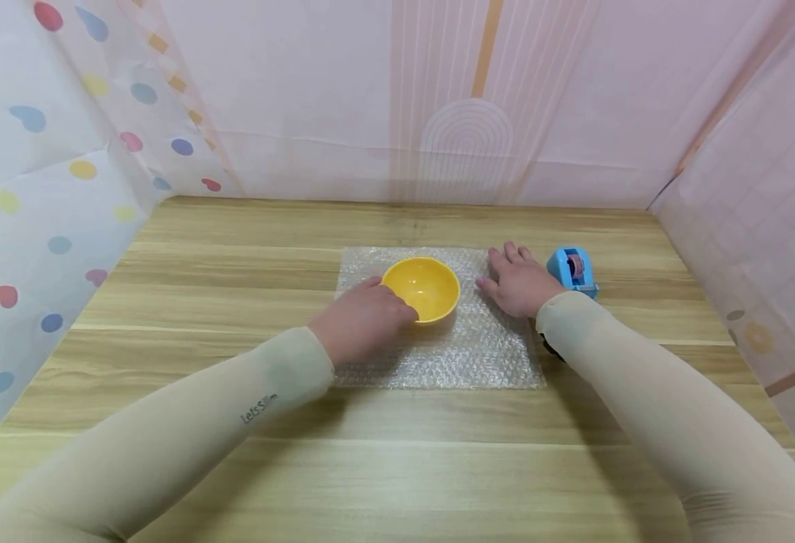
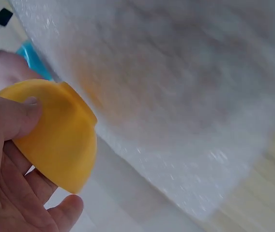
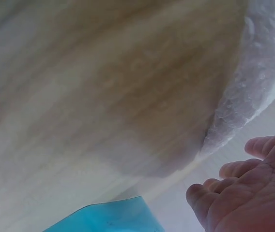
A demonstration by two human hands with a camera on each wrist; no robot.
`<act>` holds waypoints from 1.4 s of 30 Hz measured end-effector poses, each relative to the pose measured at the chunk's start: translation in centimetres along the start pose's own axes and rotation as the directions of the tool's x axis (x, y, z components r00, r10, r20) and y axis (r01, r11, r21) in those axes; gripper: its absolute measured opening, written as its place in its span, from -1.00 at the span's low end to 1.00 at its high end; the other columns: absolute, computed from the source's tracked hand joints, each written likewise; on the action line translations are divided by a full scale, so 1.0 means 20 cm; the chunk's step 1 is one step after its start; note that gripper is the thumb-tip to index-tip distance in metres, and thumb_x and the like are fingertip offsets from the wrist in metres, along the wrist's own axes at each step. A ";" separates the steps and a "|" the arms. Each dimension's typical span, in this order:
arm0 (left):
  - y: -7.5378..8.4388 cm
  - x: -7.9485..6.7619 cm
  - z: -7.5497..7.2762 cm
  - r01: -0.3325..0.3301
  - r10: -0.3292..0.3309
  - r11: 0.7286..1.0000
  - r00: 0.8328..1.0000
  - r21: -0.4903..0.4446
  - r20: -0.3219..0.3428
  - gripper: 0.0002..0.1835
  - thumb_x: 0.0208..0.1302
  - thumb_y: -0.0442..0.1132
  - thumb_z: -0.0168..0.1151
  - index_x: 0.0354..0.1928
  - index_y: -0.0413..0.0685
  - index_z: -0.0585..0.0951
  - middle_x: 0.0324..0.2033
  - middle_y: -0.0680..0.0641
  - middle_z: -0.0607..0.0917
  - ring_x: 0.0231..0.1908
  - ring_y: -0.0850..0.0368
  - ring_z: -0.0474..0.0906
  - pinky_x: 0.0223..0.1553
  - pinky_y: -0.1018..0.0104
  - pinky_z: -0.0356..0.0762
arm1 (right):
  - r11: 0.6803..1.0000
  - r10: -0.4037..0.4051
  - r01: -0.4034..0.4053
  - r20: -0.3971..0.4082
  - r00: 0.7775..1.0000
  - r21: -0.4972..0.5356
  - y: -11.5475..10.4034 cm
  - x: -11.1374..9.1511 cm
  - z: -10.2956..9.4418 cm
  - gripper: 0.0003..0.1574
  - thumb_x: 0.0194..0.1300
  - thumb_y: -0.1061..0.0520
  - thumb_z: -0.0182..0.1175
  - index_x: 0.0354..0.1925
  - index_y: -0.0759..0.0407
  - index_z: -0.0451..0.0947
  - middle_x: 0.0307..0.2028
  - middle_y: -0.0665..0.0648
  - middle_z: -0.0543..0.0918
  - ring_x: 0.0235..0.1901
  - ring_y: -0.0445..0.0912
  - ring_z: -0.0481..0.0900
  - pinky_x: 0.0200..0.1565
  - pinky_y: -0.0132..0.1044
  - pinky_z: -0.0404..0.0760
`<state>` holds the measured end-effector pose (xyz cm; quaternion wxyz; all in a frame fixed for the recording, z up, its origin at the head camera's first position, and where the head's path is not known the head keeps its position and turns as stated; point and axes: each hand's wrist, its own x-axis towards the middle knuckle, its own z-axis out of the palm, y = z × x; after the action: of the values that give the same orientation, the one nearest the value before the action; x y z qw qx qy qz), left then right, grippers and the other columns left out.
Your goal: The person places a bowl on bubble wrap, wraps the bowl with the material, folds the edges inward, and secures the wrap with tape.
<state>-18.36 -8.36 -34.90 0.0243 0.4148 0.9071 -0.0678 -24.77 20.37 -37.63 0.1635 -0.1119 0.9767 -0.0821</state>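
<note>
My left hand (image 1: pixel 369 320) grips a yellow bowl (image 1: pixel 428 286) by its left rim. The left wrist view shows the thumb pressed on the outside of the bowl (image 2: pixel 62 133), with the base turned toward the bubble wrap (image 2: pixel 176 96). A gap seems to separate bowl and wrap. In the head view the bubble wrap sheet (image 1: pixel 468 362) lies flat below both hands. Over its upper right edge is my right hand (image 1: pixel 521 283), fingers spread and holding nothing. Whether those fingers touch the sheet, I cannot tell.
A blue tape dispenser (image 1: pixel 572 270) with a pinkish roll stands just right of the right hand. The wood-grain table (image 1: pixel 411 475) is bordered at the back and both sides by patterned sheets (image 1: pixel 302 98).
</note>
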 end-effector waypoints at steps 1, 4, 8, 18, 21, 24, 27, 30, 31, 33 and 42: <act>0.02 0.02 0.00 0.001 0.000 1.000 1.000 -0.011 0.016 -0.67 0.45 -0.45 0.19 0.03 0.13 0.76 -0.01 0.04 0.85 0.08 -0.03 0.73 0.53 -0.22 0.36 | 1.000 0.003 -0.003 0.001 1.000 -0.002 0.00 0.00 0.00 0.00 0.66 -0.33 -0.18 0.70 0.20 -0.19 0.68 0.41 -0.26 0.65 0.42 -0.28 0.63 0.33 -0.14; 0.05 0.05 0.00 0.007 -0.005 0.999 0.999 -0.047 0.052 -0.67 0.49 -0.41 0.15 0.06 0.12 0.76 0.01 0.03 0.84 0.10 -0.04 0.72 0.54 -0.20 0.34 | 1.000 0.009 -0.009 0.001 1.000 -0.004 -0.01 0.01 0.00 0.00 0.66 -0.32 -0.16 0.70 0.20 -0.18 0.68 0.41 -0.24 0.65 0.42 -0.26 0.62 0.33 -0.12; 0.07 0.08 0.01 0.010 -0.006 0.998 0.998 -0.064 0.059 -0.72 0.52 -0.36 0.17 0.03 0.12 0.77 -0.03 0.03 0.85 0.01 0.00 0.73 0.51 -0.11 0.42 | 1.000 0.018 -0.018 0.008 1.000 -0.004 -0.01 0.02 -0.01 -0.01 0.66 -0.31 -0.16 0.70 0.20 -0.18 0.69 0.41 -0.24 0.65 0.42 -0.25 0.63 0.33 -0.12; 0.07 0.09 0.02 0.019 -0.015 0.997 0.998 -0.070 0.056 -0.77 0.53 -0.33 0.20 0.00 0.11 0.79 -0.15 0.04 0.84 -0.13 0.04 0.68 0.47 -0.02 0.49 | 0.999 0.034 -0.035 0.041 0.999 0.003 -0.01 0.04 -0.03 -0.06 0.69 -0.21 -0.14 0.70 0.21 -0.20 0.69 0.38 -0.20 0.66 0.38 -0.21 0.61 0.32 -0.05; 0.07 0.09 0.02 0.015 -0.012 0.998 0.999 -0.068 0.052 -0.77 0.53 -0.31 0.21 0.00 0.11 0.79 -0.17 0.04 0.84 -0.15 0.05 0.67 0.44 -0.01 0.52 | 0.999 0.044 -0.044 0.052 0.998 -0.003 -0.02 0.05 -0.04 -0.06 0.68 -0.19 -0.10 0.70 0.21 -0.19 0.69 0.37 -0.14 0.66 0.36 -0.16 0.61 0.31 0.00; 0.07 0.09 0.02 0.013 -0.010 0.998 0.999 -0.067 0.051 -0.77 0.54 -0.30 0.21 0.00 0.11 0.79 -0.17 0.04 0.84 -0.15 0.05 0.67 0.43 0.00 0.54 | 0.999 0.054 -0.054 0.062 0.997 -0.005 -0.03 0.06 -0.04 -0.06 0.68 -0.18 -0.08 0.70 0.21 -0.18 0.68 0.37 -0.09 0.67 0.32 -0.11 0.62 0.28 0.02; 0.07 0.09 0.02 0.014 -0.010 0.998 0.999 -0.067 0.052 -0.77 0.55 -0.30 0.20 0.01 0.12 0.79 -0.17 0.04 0.84 -0.16 0.06 0.66 0.41 0.01 0.55 | 0.998 0.064 -0.064 0.066 0.996 -0.002 -0.04 0.07 -0.04 -0.05 0.68 -0.17 -0.06 0.70 0.22 -0.19 0.68 0.37 -0.05 0.67 0.28 -0.06 0.63 0.25 0.03; 0.07 0.09 0.03 0.014 -0.010 0.998 0.999 -0.066 0.053 -0.77 0.54 -0.30 0.21 0.00 0.12 0.79 -0.20 0.05 0.84 -0.19 0.07 0.64 0.39 0.03 0.57 | 0.998 0.067 -0.067 0.064 0.996 0.006 -0.04 0.07 -0.05 -0.05 0.68 -0.15 -0.04 0.69 0.23 -0.19 0.67 0.37 -0.01 0.66 0.27 -0.01 0.63 0.24 0.06; 0.07 0.09 0.03 0.013 -0.009 0.998 0.999 -0.065 0.052 -0.77 0.54 -0.30 0.21 0.00 0.13 0.79 -0.21 0.05 0.83 -0.20 0.07 0.63 0.38 0.04 0.58 | 0.998 0.066 -0.066 0.062 0.996 0.007 -0.04 0.07 -0.05 -0.05 0.67 -0.15 -0.04 0.69 0.24 -0.19 0.67 0.37 0.01 0.66 0.27 0.00 0.62 0.23 0.07; 0.07 0.09 0.03 0.009 -0.006 0.998 0.999 -0.060 0.050 -0.77 0.53 -0.31 0.21 -0.01 0.13 0.80 -0.23 0.06 0.83 -0.23 0.08 0.62 0.35 0.06 0.60 | 0.998 0.064 -0.065 0.058 0.996 0.013 -0.04 0.07 -0.05 -0.04 0.67 -0.14 -0.03 0.69 0.24 -0.19 0.66 0.36 0.05 0.65 0.26 0.05 0.62 0.22 0.10; 0.07 0.09 0.03 0.011 -0.008 0.998 0.998 -0.058 0.054 -0.77 0.54 -0.30 0.21 -0.01 0.13 0.80 -0.24 0.06 0.83 -0.25 0.10 0.61 0.35 0.07 0.60 | 0.999 0.045 -0.045 0.014 0.999 0.028 -0.05 0.07 -0.06 -0.02 0.61 -0.06 0.12 0.67 0.25 -0.13 0.54 0.37 0.34 0.51 0.27 0.37 0.53 0.22 0.35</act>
<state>-18.55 -6.18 -35.75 0.0605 0.4075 0.9097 -0.0527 -26.21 19.13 -36.69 0.1733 -0.0882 0.9766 -0.0914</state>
